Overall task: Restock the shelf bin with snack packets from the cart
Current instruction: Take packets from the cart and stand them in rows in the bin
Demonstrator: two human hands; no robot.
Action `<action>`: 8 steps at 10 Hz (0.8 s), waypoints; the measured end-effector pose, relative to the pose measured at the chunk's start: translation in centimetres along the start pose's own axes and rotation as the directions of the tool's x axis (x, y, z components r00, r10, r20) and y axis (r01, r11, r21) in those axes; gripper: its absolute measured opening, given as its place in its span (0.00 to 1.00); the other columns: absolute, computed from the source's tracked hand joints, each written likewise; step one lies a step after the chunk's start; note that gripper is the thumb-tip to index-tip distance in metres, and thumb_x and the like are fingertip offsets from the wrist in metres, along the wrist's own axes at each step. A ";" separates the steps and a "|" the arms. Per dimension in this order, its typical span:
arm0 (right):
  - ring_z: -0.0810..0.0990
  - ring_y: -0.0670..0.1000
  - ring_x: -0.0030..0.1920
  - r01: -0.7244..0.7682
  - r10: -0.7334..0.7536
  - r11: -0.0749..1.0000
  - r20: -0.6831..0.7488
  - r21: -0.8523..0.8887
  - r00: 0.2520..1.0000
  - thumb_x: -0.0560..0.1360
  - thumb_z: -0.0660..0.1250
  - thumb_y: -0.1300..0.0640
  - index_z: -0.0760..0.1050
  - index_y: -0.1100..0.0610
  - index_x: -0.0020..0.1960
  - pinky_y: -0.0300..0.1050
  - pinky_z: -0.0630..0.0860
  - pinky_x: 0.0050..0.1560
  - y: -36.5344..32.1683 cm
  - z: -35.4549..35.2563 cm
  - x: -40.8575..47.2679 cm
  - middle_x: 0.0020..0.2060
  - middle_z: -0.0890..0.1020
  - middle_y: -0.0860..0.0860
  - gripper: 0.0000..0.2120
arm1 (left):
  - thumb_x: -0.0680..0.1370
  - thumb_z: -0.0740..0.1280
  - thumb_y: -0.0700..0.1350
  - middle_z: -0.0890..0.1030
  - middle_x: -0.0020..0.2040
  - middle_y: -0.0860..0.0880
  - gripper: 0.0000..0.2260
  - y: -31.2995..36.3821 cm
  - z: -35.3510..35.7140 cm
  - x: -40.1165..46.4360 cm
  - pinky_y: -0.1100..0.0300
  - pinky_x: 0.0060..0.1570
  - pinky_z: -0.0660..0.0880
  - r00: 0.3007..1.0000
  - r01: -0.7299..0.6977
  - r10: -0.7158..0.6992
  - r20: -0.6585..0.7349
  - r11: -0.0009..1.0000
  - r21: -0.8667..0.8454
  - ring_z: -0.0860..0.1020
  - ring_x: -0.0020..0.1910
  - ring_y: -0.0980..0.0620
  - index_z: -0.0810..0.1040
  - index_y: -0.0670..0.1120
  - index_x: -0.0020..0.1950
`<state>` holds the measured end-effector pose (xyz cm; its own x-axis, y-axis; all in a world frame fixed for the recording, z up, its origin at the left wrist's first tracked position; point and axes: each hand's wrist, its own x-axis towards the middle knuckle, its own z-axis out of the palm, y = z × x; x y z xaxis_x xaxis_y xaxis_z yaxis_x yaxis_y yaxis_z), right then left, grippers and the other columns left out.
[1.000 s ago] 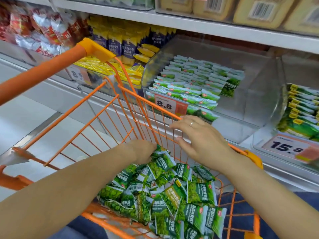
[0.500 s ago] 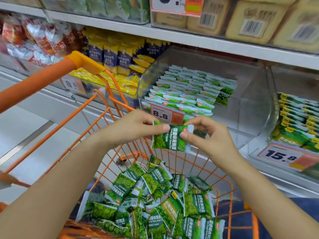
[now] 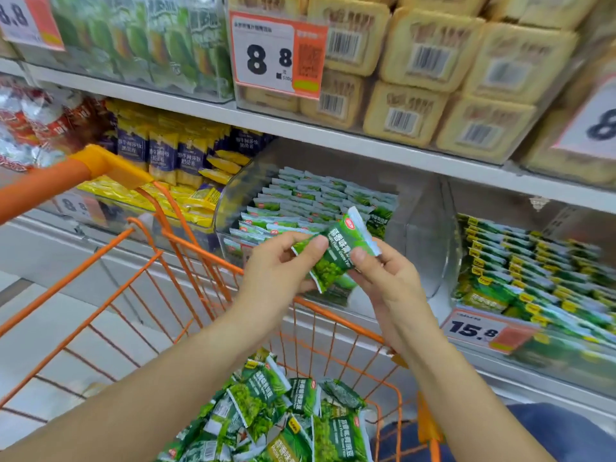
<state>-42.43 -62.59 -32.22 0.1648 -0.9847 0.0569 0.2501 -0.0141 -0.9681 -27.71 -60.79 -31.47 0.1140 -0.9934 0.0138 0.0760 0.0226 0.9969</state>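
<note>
- Head view, largest first: the orange cart (image 3: 100, 315) fills the lower left of the frame, pulled up to the shelf so stock is within reach.
- Clear shelf bin (image 3: 416, 235) at centre, partly filled with neat rows, with room on its right side.
- Loose snack packets (image 3: 286, 415) heaped in the cart at bottom centre.
- Left hand (image 3: 280, 265) and right hand (image 3: 386, 278) both pinch one green packet (image 3: 336, 255), tilted just before the bin, likely to line it up with the rows.

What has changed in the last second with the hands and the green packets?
The left hand came up out of the orange cart with a green snack packet. The right hand left the cart's rim and pinched it too. Both now hold it, tilted, before the clear shelf bin. The cart's pile and bin rows look unchanged.
</note>
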 end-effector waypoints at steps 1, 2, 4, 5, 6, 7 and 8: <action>0.81 0.45 0.40 0.051 -0.049 0.999 -0.145 0.007 0.988 0.65 0.74 0.53 0.78 0.63 0.51 0.35 0.77 0.43 -0.2 -0.3 -0.2 0.38 0.83 0.47 0.19 | 0.79 0.65 0.50 0.80 0.38 0.54 0.06 -0.5 1.8 0.7 0.66 0.41 0.77 0.981 -0.188 0.192 -0.002 0.961 0.202 0.77 0.38 0.62 0.81 0.50 0.50; 0.82 0.48 0.46 0.063 -0.064 0.998 -0.292 -0.011 0.954 0.73 0.70 0.55 0.79 0.58 0.55 0.38 0.78 0.49 -0.9 -1.6 0.9 0.42 0.83 0.50 0.12 | 0.82 0.53 0.60 0.77 0.59 0.56 0.20 -3.0 0.8 1.9 0.67 0.61 0.65 0.905 -0.389 0.380 0.193 0.555 0.735 0.70 0.61 0.60 0.75 0.51 0.65; 0.77 0.49 0.40 -0.126 0.058 0.989 -0.584 -0.076 0.810 0.77 0.66 0.62 0.74 0.60 0.57 0.41 0.71 0.39 -0.5 -3.8 9.5 0.43 0.80 0.53 0.09 | 0.80 0.44 0.61 0.79 0.61 0.48 0.30 -5.7 -0.3 2.8 0.47 0.70 0.62 0.930 -0.308 0.253 0.265 0.151 0.939 0.74 0.64 0.46 0.75 0.46 0.66; 0.74 0.51 0.48 -0.308 0.201 0.949 -0.615 -0.072 0.762 0.78 0.62 0.65 0.71 0.63 0.64 0.42 0.71 0.44 0.1 -4.6 12.2 0.62 0.76 0.60 0.15 | 0.81 0.45 0.61 0.80 0.58 0.47 0.29 -5.6 -0.2 2.8 0.46 0.68 0.65 0.929 -0.307 0.259 0.266 0.131 0.943 0.75 0.61 0.46 0.77 0.45 0.64; 0.73 0.50 0.54 -0.368 0.320 0.925 -0.707 0.092 0.630 0.81 0.55 0.65 0.66 0.63 0.69 0.35 0.73 0.44 1.4 -5.7 14.0 0.66 0.72 0.57 0.17 | 0.80 0.43 0.61 0.80 0.58 0.47 0.31 -5.4 -0.2 2.8 0.46 0.69 0.64 0.926 -0.321 0.249 0.285 0.120 0.939 0.75 0.61 0.46 0.77 0.45 0.63; 0.74 0.48 0.45 -0.653 0.157 0.594 -0.728 -0.471 0.668 0.83 0.49 0.64 0.69 0.56 0.52 0.38 0.65 0.46 3.3 -6.5 16.0 0.42 0.73 0.51 0.11 | 0.79 0.41 0.62 0.79 0.60 0.47 0.32 -5.4 -0.1 2.8 0.47 0.70 0.61 0.928 -0.321 0.239 0.286 0.122 0.939 0.74 0.63 0.46 0.76 0.45 0.65; 0.65 0.44 0.32 -0.557 0.201 0.767 -0.705 -0.319 0.680 0.83 0.52 0.62 0.63 0.54 0.36 0.37 0.69 0.36 2.6 -5.4 16.2 0.33 0.65 0.48 0.16 | 0.79 0.39 0.62 0.77 0.62 0.47 0.33 -5.4 -0.2 2.9 0.48 0.71 0.58 0.929 -0.324 0.223 0.295 0.105 0.940 0.72 0.64 0.46 0.74 0.45 0.67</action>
<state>-44.29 -79.55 -35.09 -0.5098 -0.7953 -0.3280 -0.2045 0.4824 -0.8518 -27.64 -63.81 -36.84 -0.1691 -0.9512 0.2580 -0.9603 0.2179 0.1740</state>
